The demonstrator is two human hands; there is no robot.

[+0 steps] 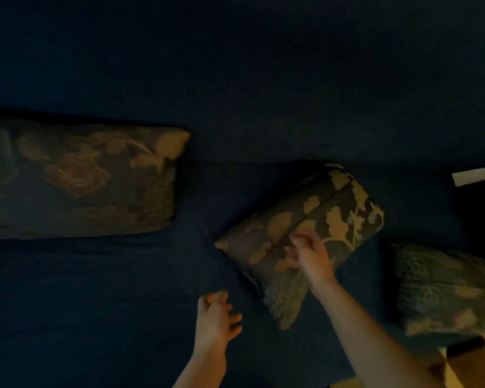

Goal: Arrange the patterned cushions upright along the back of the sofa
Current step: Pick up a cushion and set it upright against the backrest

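A dark blue sofa (pixel 263 79) fills the view in dim light. One patterned cushion (pixel 79 180) with tan leaves and a reddish flower stands against the sofa back at the left. A second patterned cushion (pixel 325 214) is tilted at the middle of the seat, and my right hand (pixel 308 253) pinches its top seam. My left hand (pixel 216 317) hovers over the seat to the left of that cushion, fingers apart and holding nothing. A third patterned cushion (pixel 445 289) lies at the right edge, apart from both hands.
A white rectangular thing (pixel 475 176) sits at the far right beside a black shape (pixel 479 217). Yellowish wooden floor (pixel 471 365) shows at the bottom right corner, past the sofa's front edge.
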